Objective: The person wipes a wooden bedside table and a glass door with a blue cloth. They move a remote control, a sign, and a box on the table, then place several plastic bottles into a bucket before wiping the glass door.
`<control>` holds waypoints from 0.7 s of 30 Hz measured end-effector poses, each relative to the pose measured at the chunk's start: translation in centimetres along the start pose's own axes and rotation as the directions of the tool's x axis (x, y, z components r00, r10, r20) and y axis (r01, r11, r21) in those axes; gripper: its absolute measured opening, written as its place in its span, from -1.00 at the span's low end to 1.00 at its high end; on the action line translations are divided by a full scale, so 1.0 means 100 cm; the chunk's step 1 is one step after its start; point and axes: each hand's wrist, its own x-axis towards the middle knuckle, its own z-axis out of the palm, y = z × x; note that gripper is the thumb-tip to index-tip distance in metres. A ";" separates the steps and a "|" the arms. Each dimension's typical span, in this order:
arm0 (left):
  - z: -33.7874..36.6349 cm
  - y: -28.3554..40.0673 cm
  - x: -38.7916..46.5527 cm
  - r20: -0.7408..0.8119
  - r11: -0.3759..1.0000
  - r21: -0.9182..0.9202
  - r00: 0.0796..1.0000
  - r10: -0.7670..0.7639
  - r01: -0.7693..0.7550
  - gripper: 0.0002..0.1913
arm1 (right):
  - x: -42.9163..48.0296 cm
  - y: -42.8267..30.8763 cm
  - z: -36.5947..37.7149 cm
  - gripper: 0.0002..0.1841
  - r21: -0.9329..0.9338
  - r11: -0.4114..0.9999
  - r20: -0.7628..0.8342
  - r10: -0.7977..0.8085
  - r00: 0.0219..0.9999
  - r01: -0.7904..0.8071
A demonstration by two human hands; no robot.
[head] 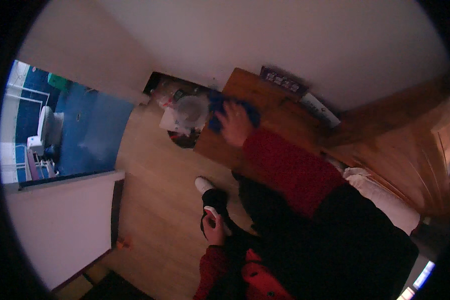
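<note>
My right hand presses a dark blue cloth against the brown wooden top of a low piece of furniture, near its left end. The fingers are spread over the cloth. Lower down, over my leg, my left hand is closed around a white object, perhaps a spray bottle. Dim light and the fingers hide most of it. A translucent round container stands just left of the cloth, among cluttered small items.
A dark box bearing writing and a white box are along the wall. My shoe is on the wooden floor. A doorway at left shows a blue-floored bathroom with a white toilet. A rolled pale bundle lies at right.
</note>
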 end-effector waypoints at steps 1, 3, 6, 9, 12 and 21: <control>0.003 0.002 0.004 0.012 1.000 0.030 1.000 0.004 -0.004 -0.61 | -0.025 -0.006 -0.002 -0.36 0.059 0.996 -0.018 -0.065 0.998 0.066; 0.009 0.007 0.010 0.033 0.999 0.043 0.999 0.023 -0.025 -0.61 | -0.084 -0.011 -0.011 -0.34 0.171 0.981 0.067 -0.107 0.992 0.095; 0.015 0.015 0.015 0.042 0.998 -0.033 0.998 0.055 -0.053 -0.62 | -0.151 0.022 -0.042 -0.34 0.110 0.993 0.144 0.023 0.989 -0.039; 0.017 0.019 0.008 0.069 0.997 -0.072 0.997 0.044 -0.039 -0.63 | -0.148 0.038 -0.047 -0.36 0.052 0.991 0.067 0.123 0.990 -0.127; 0.019 0.020 0.002 0.107 0.994 -0.071 0.990 0.090 -0.083 -0.65 | -0.085 0.045 -0.034 -0.40 0.026 0.980 -0.055 0.197 0.979 -0.196; 0.014 0.033 -0.011 0.015 0.989 -0.145 0.999 0.043 -0.040 -0.63 | -0.016 -0.016 -0.012 -0.42 0.025 0.999 0.038 -0.021 0.999 0.020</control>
